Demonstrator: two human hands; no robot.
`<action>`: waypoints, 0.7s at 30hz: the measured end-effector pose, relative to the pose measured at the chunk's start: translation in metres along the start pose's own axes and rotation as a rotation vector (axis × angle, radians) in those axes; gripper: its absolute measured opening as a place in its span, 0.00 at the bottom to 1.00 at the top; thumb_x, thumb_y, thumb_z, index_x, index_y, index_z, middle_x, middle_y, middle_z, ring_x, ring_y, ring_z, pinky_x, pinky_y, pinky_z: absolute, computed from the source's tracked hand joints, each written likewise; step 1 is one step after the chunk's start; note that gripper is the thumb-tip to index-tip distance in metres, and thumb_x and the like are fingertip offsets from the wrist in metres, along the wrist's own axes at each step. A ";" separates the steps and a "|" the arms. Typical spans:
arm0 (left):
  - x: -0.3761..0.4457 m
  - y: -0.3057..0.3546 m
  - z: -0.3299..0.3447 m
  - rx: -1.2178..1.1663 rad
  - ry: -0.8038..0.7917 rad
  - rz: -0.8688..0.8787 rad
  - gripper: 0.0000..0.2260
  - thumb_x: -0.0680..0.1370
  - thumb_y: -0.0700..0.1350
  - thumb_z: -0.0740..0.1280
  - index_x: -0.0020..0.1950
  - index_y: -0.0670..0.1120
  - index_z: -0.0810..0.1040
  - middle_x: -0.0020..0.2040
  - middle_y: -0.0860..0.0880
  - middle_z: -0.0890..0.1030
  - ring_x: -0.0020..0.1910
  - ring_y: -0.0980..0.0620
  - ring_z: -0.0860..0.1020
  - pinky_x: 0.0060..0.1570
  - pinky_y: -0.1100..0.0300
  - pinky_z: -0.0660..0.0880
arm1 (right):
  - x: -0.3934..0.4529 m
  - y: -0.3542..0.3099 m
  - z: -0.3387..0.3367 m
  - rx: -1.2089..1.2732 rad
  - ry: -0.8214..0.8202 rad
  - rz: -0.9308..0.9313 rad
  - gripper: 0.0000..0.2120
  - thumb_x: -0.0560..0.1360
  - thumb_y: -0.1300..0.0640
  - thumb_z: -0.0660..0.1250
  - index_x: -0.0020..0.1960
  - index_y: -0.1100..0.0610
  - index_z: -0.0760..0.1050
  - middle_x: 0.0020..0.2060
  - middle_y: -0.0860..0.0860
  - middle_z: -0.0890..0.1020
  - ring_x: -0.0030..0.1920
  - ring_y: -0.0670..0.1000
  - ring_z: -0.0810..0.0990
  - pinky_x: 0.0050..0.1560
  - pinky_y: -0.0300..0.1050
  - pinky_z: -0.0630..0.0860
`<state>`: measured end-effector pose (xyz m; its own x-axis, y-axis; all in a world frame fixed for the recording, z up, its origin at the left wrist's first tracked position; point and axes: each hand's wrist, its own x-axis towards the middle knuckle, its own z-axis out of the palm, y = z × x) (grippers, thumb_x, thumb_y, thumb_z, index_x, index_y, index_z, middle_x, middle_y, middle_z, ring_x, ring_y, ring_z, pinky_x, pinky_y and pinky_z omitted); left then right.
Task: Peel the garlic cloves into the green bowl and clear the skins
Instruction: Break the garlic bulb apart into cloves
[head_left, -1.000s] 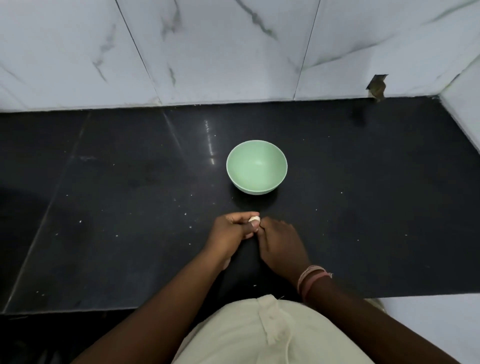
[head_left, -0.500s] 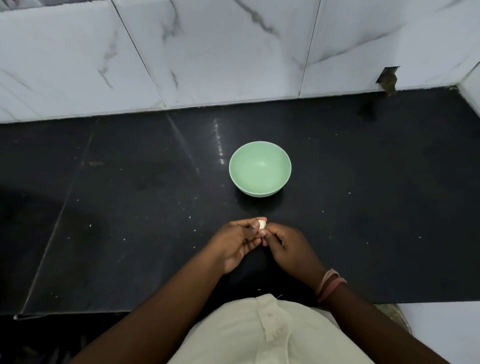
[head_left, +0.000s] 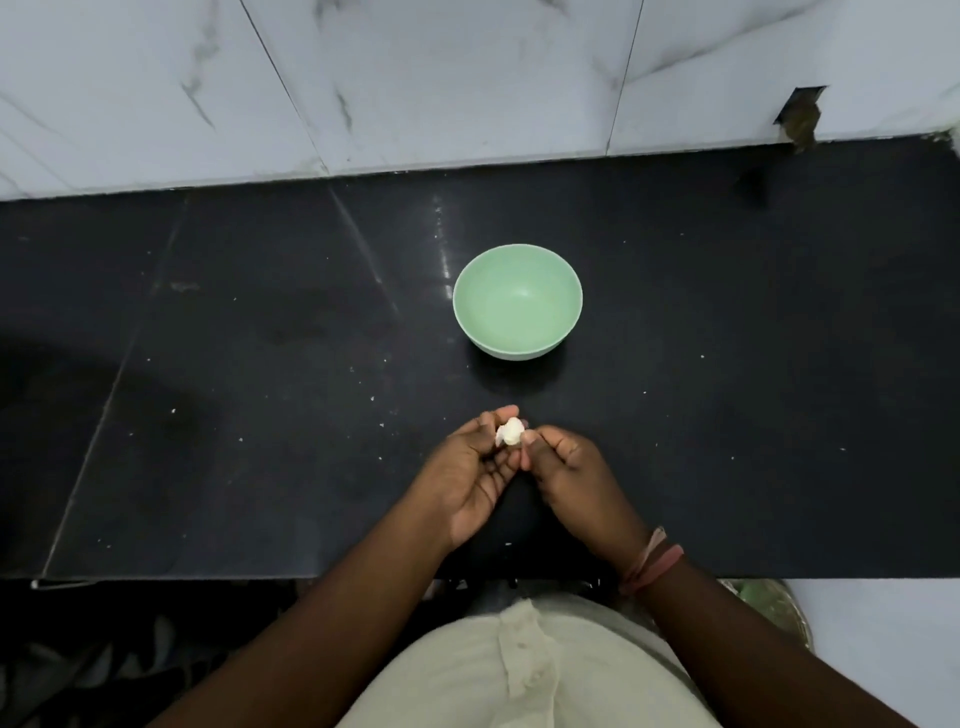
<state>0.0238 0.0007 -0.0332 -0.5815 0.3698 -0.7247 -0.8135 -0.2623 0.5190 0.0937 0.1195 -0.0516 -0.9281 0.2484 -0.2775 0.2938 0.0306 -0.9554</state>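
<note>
A: Which step is the person on?

B: Peeling, by the look of it. The left hand (head_left: 470, 467) pinches a garlic clove (head_left: 509, 432) between thumb and fingertips, and a pale flap of skin hangs off the clove's left side. The right hand (head_left: 569, 475) is curled, its thumb and forefinger tip pressed against the clove from 3 o'clock.

A: And where is the green bowl?

B: The green bowl (head_left: 517, 301) sits on the black counter (head_left: 208, 364) at 12 o'clock from the hands, apart from them, and nothing shows inside it. So likely this is the first clove.

A: What does the next move call for?

B: Probably the right fingers must catch the loose skin and strip it away while the left keeps its pinch firm. Then the bare clove goes forward to 12 o'clock into the bowl.
</note>
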 end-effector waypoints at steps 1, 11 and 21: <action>-0.001 0.002 -0.003 0.049 -0.033 0.018 0.10 0.83 0.41 0.62 0.58 0.38 0.80 0.44 0.43 0.83 0.39 0.52 0.80 0.42 0.63 0.80 | -0.001 0.001 0.002 -0.089 0.033 -0.036 0.17 0.84 0.58 0.62 0.36 0.54 0.72 0.28 0.42 0.75 0.31 0.39 0.72 0.37 0.36 0.69; 0.005 0.018 -0.012 0.296 -0.067 0.082 0.08 0.79 0.32 0.66 0.51 0.39 0.84 0.45 0.44 0.86 0.41 0.52 0.84 0.43 0.65 0.81 | -0.004 0.009 0.015 -0.065 0.060 -0.054 0.16 0.85 0.58 0.59 0.40 0.61 0.73 0.29 0.41 0.73 0.32 0.41 0.70 0.37 0.38 0.67; 0.006 0.013 -0.014 0.376 -0.062 0.227 0.10 0.78 0.31 0.67 0.55 0.39 0.84 0.50 0.39 0.86 0.52 0.47 0.84 0.58 0.58 0.79 | -0.001 -0.005 0.013 -0.167 0.245 -0.053 0.04 0.77 0.57 0.72 0.50 0.50 0.78 0.42 0.45 0.83 0.44 0.41 0.82 0.47 0.34 0.76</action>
<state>0.0097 -0.0126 -0.0371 -0.7347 0.3959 -0.5510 -0.6015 -0.0045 0.7988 0.0906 0.1061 -0.0481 -0.8665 0.4674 -0.1755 0.2987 0.2037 -0.9324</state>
